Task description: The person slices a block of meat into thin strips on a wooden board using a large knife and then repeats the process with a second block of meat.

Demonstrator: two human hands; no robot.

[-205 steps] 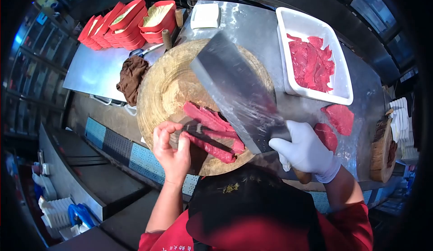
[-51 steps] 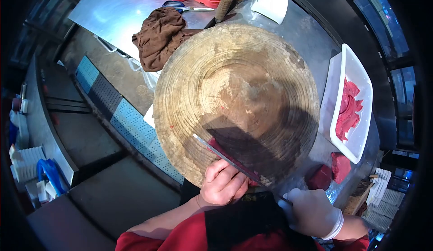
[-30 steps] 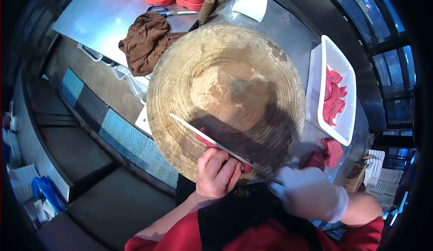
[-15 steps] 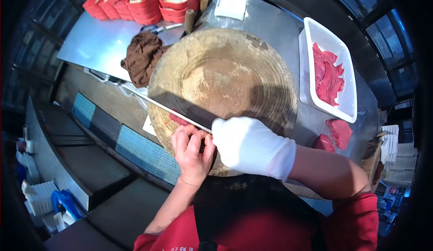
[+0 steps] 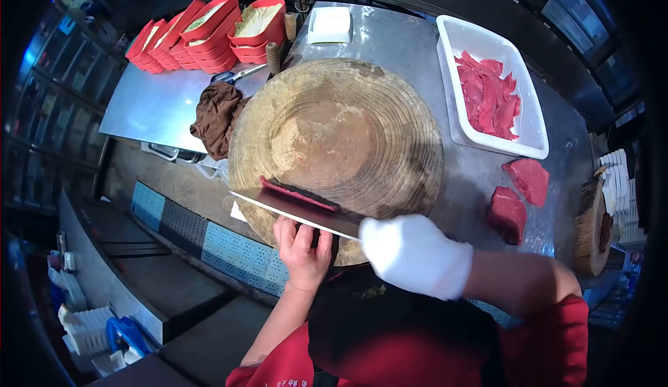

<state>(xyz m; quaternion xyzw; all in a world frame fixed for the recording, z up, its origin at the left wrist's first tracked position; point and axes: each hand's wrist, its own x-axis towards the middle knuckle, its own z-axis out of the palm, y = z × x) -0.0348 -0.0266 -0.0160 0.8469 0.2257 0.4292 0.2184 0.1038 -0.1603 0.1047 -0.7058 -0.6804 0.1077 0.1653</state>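
Apparently the step in hand is slicing raw meat on the round, ringed wooden chopping block (image 5: 334, 119), which stands on the grey metal counter (image 5: 400, 46). Taking the block as the dial, twelve away from the person, the long, dark red piece of meat (image 5: 300, 193) lies toward half past seven, just beyond the dark steel cleaver (image 5: 300, 218), seen almost along its pale spine. The right hand (image 5: 416, 256), in a white glove, sits at five o'clock, closed round the cleaver's handle end. The bare left hand (image 5: 304, 253) sits near half past six with fingers bent against the near side of the blade; whether they have hold of any meat is hidden. I judge that the next move calls for a level, steady stroke with the left fingertips tucked clear of the edge. At two o'clock, off the block, the white rectangular plastic tub (image 5: 495, 145) holds bright red meat slices (image 5: 486, 98), and two thick dark red meat chunks (image 5: 527, 181) (image 5: 506, 214) lie uncut on the counter between three and four.
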